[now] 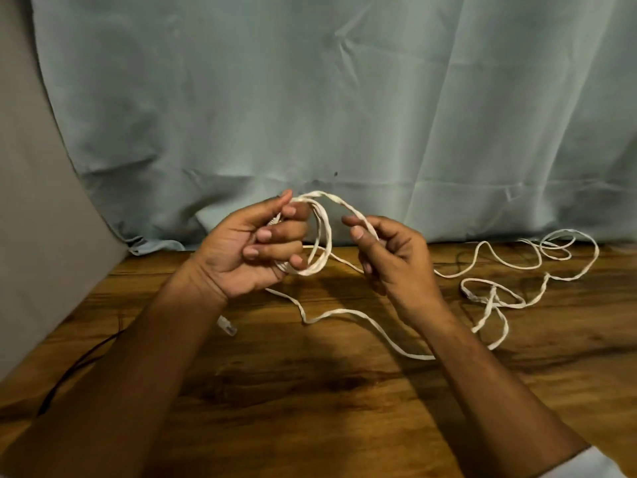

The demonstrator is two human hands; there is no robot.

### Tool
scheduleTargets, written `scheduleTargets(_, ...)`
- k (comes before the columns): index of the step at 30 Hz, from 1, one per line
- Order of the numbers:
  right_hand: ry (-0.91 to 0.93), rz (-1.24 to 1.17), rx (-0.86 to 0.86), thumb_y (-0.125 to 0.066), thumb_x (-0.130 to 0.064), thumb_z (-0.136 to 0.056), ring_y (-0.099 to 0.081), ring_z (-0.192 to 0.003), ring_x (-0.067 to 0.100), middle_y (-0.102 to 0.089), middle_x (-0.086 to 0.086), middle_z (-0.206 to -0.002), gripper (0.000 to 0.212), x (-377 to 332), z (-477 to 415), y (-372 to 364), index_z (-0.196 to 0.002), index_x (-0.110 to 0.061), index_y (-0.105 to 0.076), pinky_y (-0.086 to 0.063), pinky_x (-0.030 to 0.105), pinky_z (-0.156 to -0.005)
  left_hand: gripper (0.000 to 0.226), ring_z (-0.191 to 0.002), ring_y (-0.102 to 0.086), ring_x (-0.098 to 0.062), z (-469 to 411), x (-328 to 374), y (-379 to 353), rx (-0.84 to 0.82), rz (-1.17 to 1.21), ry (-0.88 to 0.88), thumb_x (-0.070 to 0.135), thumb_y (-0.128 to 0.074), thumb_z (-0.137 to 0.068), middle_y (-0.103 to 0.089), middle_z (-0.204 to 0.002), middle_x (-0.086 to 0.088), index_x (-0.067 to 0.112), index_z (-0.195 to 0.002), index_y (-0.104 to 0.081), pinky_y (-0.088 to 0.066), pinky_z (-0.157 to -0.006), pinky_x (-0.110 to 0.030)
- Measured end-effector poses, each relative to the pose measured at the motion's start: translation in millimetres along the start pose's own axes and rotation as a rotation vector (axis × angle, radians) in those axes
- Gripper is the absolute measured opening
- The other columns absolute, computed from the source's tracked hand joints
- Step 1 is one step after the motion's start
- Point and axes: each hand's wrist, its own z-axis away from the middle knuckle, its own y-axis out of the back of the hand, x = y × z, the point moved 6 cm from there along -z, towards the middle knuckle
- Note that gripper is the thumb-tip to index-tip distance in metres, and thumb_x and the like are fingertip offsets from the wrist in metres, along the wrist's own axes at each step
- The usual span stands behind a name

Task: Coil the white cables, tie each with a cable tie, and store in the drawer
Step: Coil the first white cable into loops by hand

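My left hand [253, 246] grips a small coil of flat white cable [322, 243], its fingers curled round the loops above the wooden table [310, 391]. My right hand [389, 257] pinches the strand that arcs over from the coil's top. From there the cable trails down across the table in loose bends and tangled loops [493, 298] on the right. A clear plug [227, 326] lies on the table under my left forearm.
A pale green cloth [344, 98] hangs behind the table's far edge. A grey panel [31, 219] stands at the left. A thin black wire [79, 363] runs off the table's left front.
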Motion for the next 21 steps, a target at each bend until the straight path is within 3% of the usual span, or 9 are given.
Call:
scheduleTargets(3,-0.004,-0.038,-0.011,-0.062,-0.014,-0.102,-0.035,-0.05,0.012,-0.047,0.005,-0.064,0.021,-3.4,0.8,-3.1,-0.12,-0.015,-0.071,-0.028,0.02,-0.042,0.04,-0.042,-0.033,-0.006,-0.5,4.8,12.0,0.03,0.086,-0.075,0.036,-0.027,-0.112,-0.06,-0.074,-0.002,0.011,-0.095,-0.053,-0.05,-0.076,-0.029)
scheduleTargets(6,0.044,0.094,0.078,-0.059,-0.016,-0.105,-0.053,-0.06,0.009,-0.063,0.01,-0.083,0.029,-1.7,2.2,-2.3,-0.133,-0.019,-0.066,-0.041,0.022,-0.05,0.042,-0.042,-0.035,-0.005,-1.8,4.7,19.1,0.056,0.139,-0.106,0.037,-0.025,-0.112,-0.063,-0.077,-0.003,0.012,-0.093,-0.052,-0.054,-0.077,-0.029)
scheduleTargets(8,0.079,0.216,0.084,-0.057,-0.022,-0.107,-0.068,-0.087,0.013,-0.07,0.006,-0.116,0.044,-0.3,5.9,-6.7,-0.149,-0.03,-0.052,-0.056,0.028,-0.069,0.04,-0.041,-0.033,-0.005,-3.2,3.8,18.9,0.073,0.131,-0.105,0.037,-0.026,-0.112,-0.061,-0.072,-0.001,0.014,-0.091,-0.051,-0.055,-0.076,-0.029)
scheduleTargets(10,0.151,0.4,0.074,-0.057,-0.027,-0.107,-0.063,-0.122,0.014,-0.059,-0.001,-0.143,0.06,-2.5,10.4,-10.8,-0.159,-0.041,-0.032,-0.056,0.036,-0.097,0.038,-0.04,-0.031,-0.005,-4.1,2.8,17.7,0.098,0.102,-0.101,0.037,-0.028,-0.112,-0.058,-0.068,0.001,0.015,-0.089,-0.05,-0.054,-0.073,-0.027)
scheduleTargets(11,0.19,0.479,0.086,-0.057,-0.026,-0.106,-0.06,-0.126,0.013,-0.056,-0.002,-0.146,0.064,-5.7,12.7,-12.5,-0.16,-0.043,-0.027,-0.055,0.036,-0.101,0.037,-0.04,-0.031,-0.005,-3.9,2.4,17.5,0.112,0.09,-0.097,0.036,-0.03,-0.111,-0.057,-0.066,0.002,0.015,-0.089,-0.05,-0.053,-0.072,-0.026)
scheduleTargets(15,0.337,0.832,0.237,-0.058,-0.017,-0.105,-0.062,-0.116,0.011,-0.06,-0.003,-0.138,0.061,-20.0,21.6,-16.3,-0.157,-0.035,-0.034,-0.06,0.038,-0.088,0.032,-0.04,-0.031,-0.005,-4.2,-1.1,13.2,0.116,0.099,-0.076,0.034,-0.034,-0.11,-0.057,-0.066,0.001,0.014,-0.089,-0.05,-0.053,-0.071,-0.026)
scheduleTargets(18,0.399,1.057,0.266,-0.06,-0.01,-0.099,-0.069,-0.099,0.026,-0.063,0.004,-0.127,0.053,-26.2,23.8,-13.5,-0.148,-0.026,-0.049,-0.061,0.046,-0.073,0.03,-0.04,-0.031,-0.004,-6.7,-2.2,6.5,0.133,0.08,-0.073,0.033,-0.036,-0.11,-0.057,-0.066,0.003,0.015,-0.089,-0.049,-0.05,-0.07,-0.025)
scheduleTargets(21,0.462,1.178,0.271,-0.067,-0.002,-0.092,-0.07,-0.086,0.032,-0.066,0.007,-0.121,0.051,-33.9,22.7,-8.5,-0.139,-0.019,-0.061,-0.059,0.043,-0.066,0.031,-0.039,-0.03,-0.005,-9.9,-5.2,0.1,0.137,0.068,-0.042,0.035,-0.034,-0.11,-0.057,-0.066,0.003,0.016,-0.09,-0.047,-0.049,-0.072,-0.024)
